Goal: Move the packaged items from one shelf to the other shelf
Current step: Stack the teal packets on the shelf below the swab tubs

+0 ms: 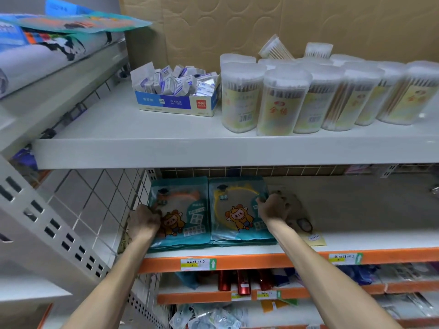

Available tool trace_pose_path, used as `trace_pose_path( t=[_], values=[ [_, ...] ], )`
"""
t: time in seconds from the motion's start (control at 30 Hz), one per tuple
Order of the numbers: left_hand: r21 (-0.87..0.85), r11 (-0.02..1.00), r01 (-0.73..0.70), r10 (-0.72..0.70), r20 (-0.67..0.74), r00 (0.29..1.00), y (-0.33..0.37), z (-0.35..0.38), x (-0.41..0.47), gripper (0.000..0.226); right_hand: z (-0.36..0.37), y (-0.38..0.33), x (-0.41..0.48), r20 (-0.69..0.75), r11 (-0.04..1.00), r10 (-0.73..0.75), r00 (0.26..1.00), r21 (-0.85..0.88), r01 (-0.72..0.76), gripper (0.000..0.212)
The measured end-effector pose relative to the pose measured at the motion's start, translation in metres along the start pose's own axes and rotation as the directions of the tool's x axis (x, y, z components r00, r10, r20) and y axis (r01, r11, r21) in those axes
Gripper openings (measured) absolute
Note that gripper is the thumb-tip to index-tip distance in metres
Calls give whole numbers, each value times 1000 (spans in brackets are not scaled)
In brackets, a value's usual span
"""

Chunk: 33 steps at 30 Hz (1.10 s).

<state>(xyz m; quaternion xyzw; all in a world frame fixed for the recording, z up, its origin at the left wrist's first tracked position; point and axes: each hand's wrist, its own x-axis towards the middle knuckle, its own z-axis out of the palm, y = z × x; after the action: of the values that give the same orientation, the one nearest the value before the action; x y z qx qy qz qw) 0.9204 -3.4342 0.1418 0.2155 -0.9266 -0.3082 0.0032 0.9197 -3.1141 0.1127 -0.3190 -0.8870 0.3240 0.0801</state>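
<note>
Head view | left stack [183, 217] and right stack [237, 210] of flat packets lie at lower shelf [380, 233] front-left corner | left hand [145, 222] clamps left stack's outer edge, right hand [273, 210] right stack's | likely light, floppy, slick: grip edges, support beneath

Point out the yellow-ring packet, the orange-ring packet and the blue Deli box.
yellow-ring packet [235, 206]: head view, on its clear window.
orange-ring packet [187, 210]: head view, on its front face.
blue Deli box [175, 102]: head view, on its front panel.
</note>
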Motion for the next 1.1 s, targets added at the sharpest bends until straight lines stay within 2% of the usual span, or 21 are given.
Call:
trace_pose_path(
  t=[0.13,0.23,0.3,0.37,0.43,0.5,0.63,0.7,0.8,0.83,0.97,1.1],
  values=[
    [-19,999,40,-40,17,999,6,-2,-5,27,-2,2,-3,10,999,0,1000,-44,1,42],
    [84,995,61,-54,-74,996,14,-3,-15,47,-12,4,-13,-10,994,-40,999,-98,39,53],
    [124,991,-60,75,-122,990,23,-5,-23,47,-27,2,-23,-49,982,-124,991,-147,116,53],
    [144,965,-220,237,-108,966,34,-7,-29,46,-45,-2,-34,-41,944,-268,963,-209,254,49],
    [177,908,-378,391,-44,919,49,-11,-36,50,-62,-10,-45,-7,873,-422,906,-272,405,41],
    [205,825,-527,540,-6,842,65,-20,-43,59,-76,-16,-57,75,785,-534,842,-326,527,43],
    [209,673,-710,724,14,690,76,-34,-61,77,-98,-31,-93,347,740,-507,789,-294,605,62],
    [209,664,-718,726,49,686,71,-35,-72,79,-107,-36,-113,412,708,-495,765,-321,630,63],
    [277,751,-599,539,266,799,64,-36,-88,75,-105,-24,-132,393,640,-554,734,-363,677,72],
    [319,752,-577,507,280,815,61,-39,-96,73,-105,-15,-138,384,632,-559,735,-377,677,74],
    [319,691,-649,645,133,752,42,-50,-132,72,-114,21,-161,354,636,-603,715,-328,699,75],
    [348,679,-647,662,91,744,31,-52,-168,77,-144,45,-180,344,603,-664,664,-280,747,74]
  ],
)
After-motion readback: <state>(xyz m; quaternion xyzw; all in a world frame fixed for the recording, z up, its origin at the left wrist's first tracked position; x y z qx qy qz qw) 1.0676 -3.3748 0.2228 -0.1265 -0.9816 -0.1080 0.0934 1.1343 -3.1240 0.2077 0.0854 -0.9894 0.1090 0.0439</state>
